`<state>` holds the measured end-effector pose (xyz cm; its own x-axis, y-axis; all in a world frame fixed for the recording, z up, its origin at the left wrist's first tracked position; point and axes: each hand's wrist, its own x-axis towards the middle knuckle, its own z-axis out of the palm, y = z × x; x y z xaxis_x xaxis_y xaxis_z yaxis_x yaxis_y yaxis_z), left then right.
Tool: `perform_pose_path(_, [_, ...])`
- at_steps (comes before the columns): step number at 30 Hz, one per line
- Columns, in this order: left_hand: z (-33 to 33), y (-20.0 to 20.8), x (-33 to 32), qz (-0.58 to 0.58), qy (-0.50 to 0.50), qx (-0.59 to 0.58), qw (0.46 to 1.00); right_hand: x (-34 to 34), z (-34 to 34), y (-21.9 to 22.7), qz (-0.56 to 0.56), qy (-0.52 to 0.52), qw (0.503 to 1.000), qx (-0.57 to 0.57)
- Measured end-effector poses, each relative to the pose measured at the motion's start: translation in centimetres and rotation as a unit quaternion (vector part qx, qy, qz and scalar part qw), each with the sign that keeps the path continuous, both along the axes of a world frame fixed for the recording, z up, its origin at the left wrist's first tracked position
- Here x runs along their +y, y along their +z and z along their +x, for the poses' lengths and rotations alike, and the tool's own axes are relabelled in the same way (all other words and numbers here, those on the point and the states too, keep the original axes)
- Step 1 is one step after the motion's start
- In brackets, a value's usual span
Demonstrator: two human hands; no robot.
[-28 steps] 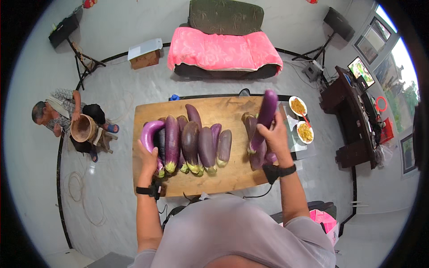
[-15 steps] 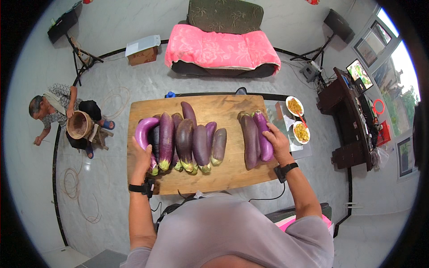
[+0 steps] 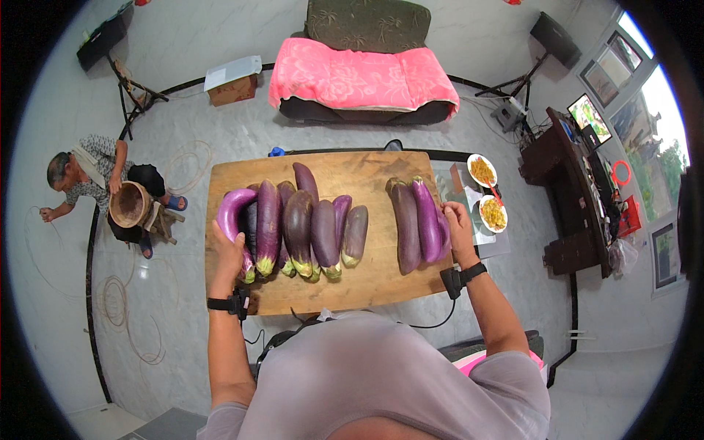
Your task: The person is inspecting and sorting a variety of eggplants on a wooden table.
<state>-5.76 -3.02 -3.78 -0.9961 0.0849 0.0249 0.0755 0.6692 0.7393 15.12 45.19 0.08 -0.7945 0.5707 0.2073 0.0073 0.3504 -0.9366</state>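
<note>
Dark purple eggplants lie on a wooden board (image 3: 345,290) in two groups. Toward the left side several lie close together, among them a curved, brighter purple eggplant (image 3: 233,209) at the outer end. My left hand (image 3: 229,253) is closed around the outer side of that one, thumb across it. The right group has a long dark eggplant (image 3: 405,227), a brighter one (image 3: 427,220) beside it, and a partly hidden eggplant (image 3: 444,236) at the outer side. My right hand (image 3: 460,231) curls around this last one, fingertips near its upper end. Both wrists wear black bands.
Right of the board stand two white bowls of food (image 3: 481,170). Beyond is a sofa with a pink cover (image 3: 359,77). At left a seated person (image 3: 92,172) holds a basket (image 3: 130,204) and a thin strand. A dark desk (image 3: 568,198) with a monitor stands at right.
My right hand has shifted slightly right off the brighter eggplant, and the outer eggplant now shows beside it. My left hand stays at the curved one. The seated person's far hand has moved up.
</note>
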Motion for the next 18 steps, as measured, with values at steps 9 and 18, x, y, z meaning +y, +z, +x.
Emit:
perform_pose_path(9, [0.3,2.3,0.9,0.029,-0.014,-0.060,0.998,-2.8,0.0,3.5,0.109,-0.072,0.991,0.003])
perform_pose_path(18, [-0.1,1.6,1.0,-0.009,-0.010,-0.046,0.999,-13.6,-4.2,-0.2,0.461,0.167,0.870,-0.053])
